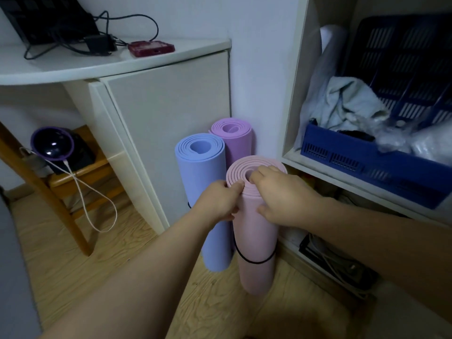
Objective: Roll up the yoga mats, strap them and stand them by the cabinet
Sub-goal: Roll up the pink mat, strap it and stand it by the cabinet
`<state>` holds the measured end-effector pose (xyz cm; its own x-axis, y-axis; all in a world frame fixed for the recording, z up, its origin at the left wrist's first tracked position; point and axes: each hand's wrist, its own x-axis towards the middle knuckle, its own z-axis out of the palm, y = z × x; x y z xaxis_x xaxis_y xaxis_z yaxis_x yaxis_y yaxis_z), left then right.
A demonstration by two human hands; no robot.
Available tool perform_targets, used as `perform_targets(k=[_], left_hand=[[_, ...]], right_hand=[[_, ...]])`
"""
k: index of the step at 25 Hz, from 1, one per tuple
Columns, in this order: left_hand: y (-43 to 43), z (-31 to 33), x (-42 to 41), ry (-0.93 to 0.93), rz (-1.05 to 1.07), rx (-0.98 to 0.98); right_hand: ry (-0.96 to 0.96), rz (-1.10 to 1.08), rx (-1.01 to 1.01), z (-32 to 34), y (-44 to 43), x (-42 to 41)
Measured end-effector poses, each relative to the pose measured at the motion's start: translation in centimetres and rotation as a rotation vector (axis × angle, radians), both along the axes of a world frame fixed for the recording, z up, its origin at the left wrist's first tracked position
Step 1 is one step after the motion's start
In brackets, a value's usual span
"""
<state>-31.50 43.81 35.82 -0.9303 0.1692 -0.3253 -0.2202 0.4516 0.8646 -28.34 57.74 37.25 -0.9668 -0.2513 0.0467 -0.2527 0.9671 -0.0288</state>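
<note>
- Wooden floor corner by the white cabinet
- Blue mat and purple mat stand rolled there
- Left hand and right hand grip the top of the strapped pink mat, upright beside them
- Likely last step: steady it, then release

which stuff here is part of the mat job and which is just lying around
Job: pink mat, gripped by left hand and right hand; its black strap; blue mat; purple mat; cabinet.
Lying about: red case and charger on the cabinet top; blue basket; wooden chair.
</note>
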Motion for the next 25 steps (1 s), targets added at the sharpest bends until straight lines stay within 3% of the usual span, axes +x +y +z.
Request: perform_targets(k=[11,25], left_hand=[[4.1,0.0,-3.9,0.015,-0.114,0.161],[1.2,-0.4,-3.9,0.179,-0.105,0.061]], right_hand=[[0.055,-0.071,0.016,-0.3,5.3,-5.1],[0.166,-0.068,0.005,-0.8,2.5,-4.7]])
